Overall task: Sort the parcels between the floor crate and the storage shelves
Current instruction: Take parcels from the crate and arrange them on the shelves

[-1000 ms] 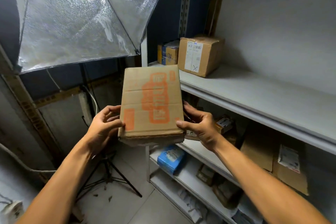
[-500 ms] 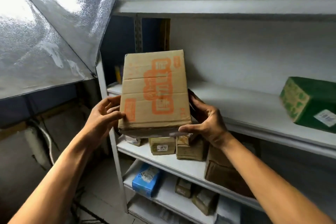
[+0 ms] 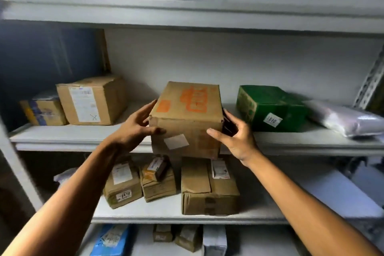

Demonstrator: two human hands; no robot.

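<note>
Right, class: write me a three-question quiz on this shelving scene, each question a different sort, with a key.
1. True or false: both hands grip the box with orange print.
2. The green box sits on which side of it? A) person's left B) person's right C) on top
3. Fill in: the white label on the box's near face is ____ the orange print.

Key: 1 true: left hand and right hand hold its sides. 2 B. 3 below.

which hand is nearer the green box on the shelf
Right. The right hand grips the right side of the orange-printed carton, just left of the green box. The left hand grips the carton's far left side, with the carton between it and the green box.
</note>
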